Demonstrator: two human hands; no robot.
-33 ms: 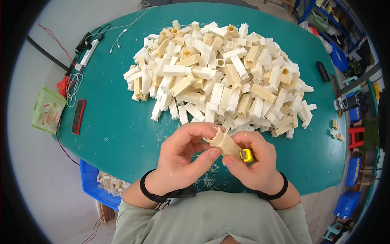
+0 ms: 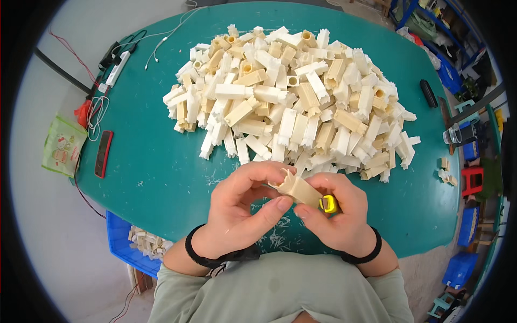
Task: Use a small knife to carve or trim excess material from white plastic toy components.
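Note:
A cream square tube [image 2: 299,190] with a jagged, splintered end is pinched in my left hand [image 2: 245,202], the ragged end pointing up and left. My right hand [image 2: 340,212] curls round a small tool with a yellow end [image 2: 328,204]; the fingers hide most of it, so its kind is unclear. My right thumb and fingers are also against the tube's lower end. Just beyond my hands rises a large pile of white and cream square tubes [image 2: 288,129], many with the same ragged ends. Thin pale shavings [image 2: 277,234] lie below my hands.
The green table [image 2: 145,177] carries a red-edged phone [image 2: 104,154], a white power strip [image 2: 118,69], cables and a black object [image 2: 428,93]. A few loose pieces [image 2: 445,173] sit at the right. A blue bin [image 2: 121,237] of pieces stands at lower left.

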